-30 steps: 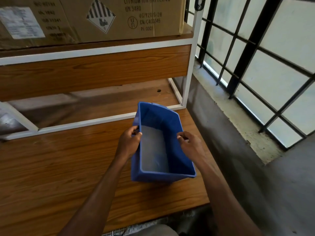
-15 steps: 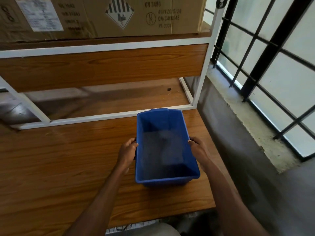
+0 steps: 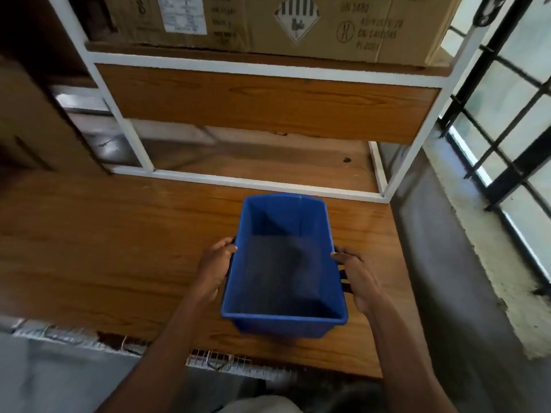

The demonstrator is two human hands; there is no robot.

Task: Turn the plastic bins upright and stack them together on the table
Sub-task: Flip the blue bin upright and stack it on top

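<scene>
A blue plastic bin (image 3: 284, 263) sits upright on the wooden table (image 3: 119, 234), its open top facing me and its inside empty. My left hand (image 3: 216, 265) grips the bin's left side wall just under the rim. My right hand (image 3: 356, 278) grips the right side wall, thumb near the rim. Whether the bin's base touches the table is unclear. No second bin is in view.
A white metal shelf frame (image 3: 253, 181) stands behind the bin, with a wooden panel and a large cardboard box (image 3: 283, 22) on top. Right of the table are a grey gap and a barred window (image 3: 507, 114). The table's front edge (image 3: 238, 362) is frayed.
The bin went from tilted to level and upright. Both hands shifted from the rim down onto its side walls. The view swung left and drew back.
</scene>
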